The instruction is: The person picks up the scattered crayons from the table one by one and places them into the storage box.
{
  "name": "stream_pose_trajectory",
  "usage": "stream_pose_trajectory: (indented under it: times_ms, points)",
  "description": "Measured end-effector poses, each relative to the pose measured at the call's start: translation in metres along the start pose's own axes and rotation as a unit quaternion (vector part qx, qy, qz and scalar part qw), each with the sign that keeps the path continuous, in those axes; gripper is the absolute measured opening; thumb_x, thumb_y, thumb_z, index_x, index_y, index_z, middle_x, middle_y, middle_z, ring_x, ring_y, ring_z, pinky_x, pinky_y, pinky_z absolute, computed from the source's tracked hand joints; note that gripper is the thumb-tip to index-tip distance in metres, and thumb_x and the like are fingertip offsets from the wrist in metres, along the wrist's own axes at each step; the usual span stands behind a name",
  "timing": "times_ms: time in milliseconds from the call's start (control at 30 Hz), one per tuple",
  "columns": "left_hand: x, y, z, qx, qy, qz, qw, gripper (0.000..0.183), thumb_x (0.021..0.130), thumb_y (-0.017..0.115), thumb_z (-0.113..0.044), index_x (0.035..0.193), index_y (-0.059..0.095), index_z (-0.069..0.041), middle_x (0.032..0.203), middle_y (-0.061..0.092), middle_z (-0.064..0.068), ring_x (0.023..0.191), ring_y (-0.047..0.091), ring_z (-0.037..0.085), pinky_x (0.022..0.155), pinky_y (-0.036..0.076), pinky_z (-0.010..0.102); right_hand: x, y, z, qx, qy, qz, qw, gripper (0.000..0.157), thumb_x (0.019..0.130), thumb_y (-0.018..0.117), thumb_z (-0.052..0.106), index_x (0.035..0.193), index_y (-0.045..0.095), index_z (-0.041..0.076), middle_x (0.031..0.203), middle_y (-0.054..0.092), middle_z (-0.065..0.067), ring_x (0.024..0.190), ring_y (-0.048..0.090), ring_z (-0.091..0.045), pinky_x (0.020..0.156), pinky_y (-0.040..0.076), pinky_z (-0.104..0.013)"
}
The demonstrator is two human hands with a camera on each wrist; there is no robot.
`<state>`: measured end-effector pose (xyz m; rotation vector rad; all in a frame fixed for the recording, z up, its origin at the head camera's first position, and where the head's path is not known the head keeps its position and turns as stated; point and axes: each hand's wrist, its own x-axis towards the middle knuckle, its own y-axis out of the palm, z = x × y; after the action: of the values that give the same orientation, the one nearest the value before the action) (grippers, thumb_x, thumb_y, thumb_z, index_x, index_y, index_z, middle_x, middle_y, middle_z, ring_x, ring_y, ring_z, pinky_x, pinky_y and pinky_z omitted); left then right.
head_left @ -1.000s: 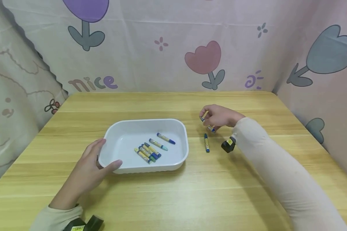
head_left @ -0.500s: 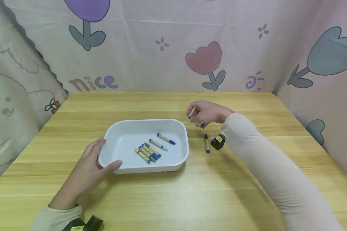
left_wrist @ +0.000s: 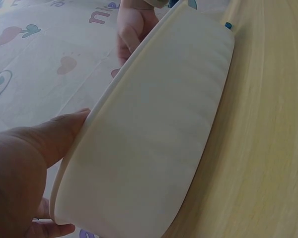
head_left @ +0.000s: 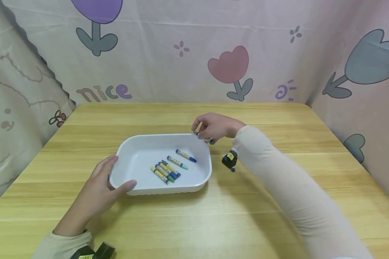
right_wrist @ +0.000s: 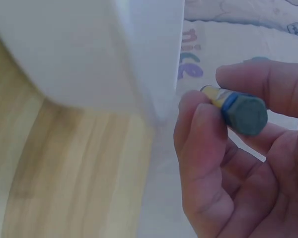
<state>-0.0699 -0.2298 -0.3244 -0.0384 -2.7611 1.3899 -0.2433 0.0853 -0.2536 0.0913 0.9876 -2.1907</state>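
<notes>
A white plastic tray (head_left: pixel 165 138) stands on the table with several crayons inside, including a light-green-tipped one (head_left: pixel 177 162) and a dark blue one (head_left: pixel 186 155). My left hand (head_left: pixel 98 189) grips the tray's left end, thumb over the near rim and fingers along the side. Over the tray's far right corner, my right hand (head_left: pixel 215 125) pinches another crayon (right_wrist: pixel 243 111) between thumb and fingers; its yellow wrapper and dark blue-green end show in the right wrist view. On the table right of the tray lies one more crayon (head_left: pixel 233 169), mostly hidden behind the right wrist camera.
The wooden table (head_left: pixel 214 216) runs back to a patterned cloth (head_left: pixel 168 72) hung behind it and along both sides. Black wrist cameras stick out below each wrist, the right one (head_left: pixel 229 159) close to the tray's right wall.
My right hand has carried the pinched crayon leftward from the table to the tray's right rim. Its wrist camera now covers most of the loose crayon. The left hand and tray have stayed put.
</notes>
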Motion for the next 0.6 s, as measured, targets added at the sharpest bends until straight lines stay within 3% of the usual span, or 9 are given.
stream_pose_trajectory:
  times_ms: [600]
  points:
    - [-0.001,0.000,0.000,0.003,0.003,-0.003,1.0000,0.102,0.086,0.070,-0.049,0.152,0.015,0.005,0.153,0.017,0.030,0.130,0.030,0.054,0.099,0.029,0.071,0.026,0.027,0.031,-0.017,0.008,0.045,0.999,0.035,0.094,0.062,0.008,0.129,0.056,0.008,0.113,0.059,-0.010,0.088,0.062,-0.024,0.071,0.057,-0.031]
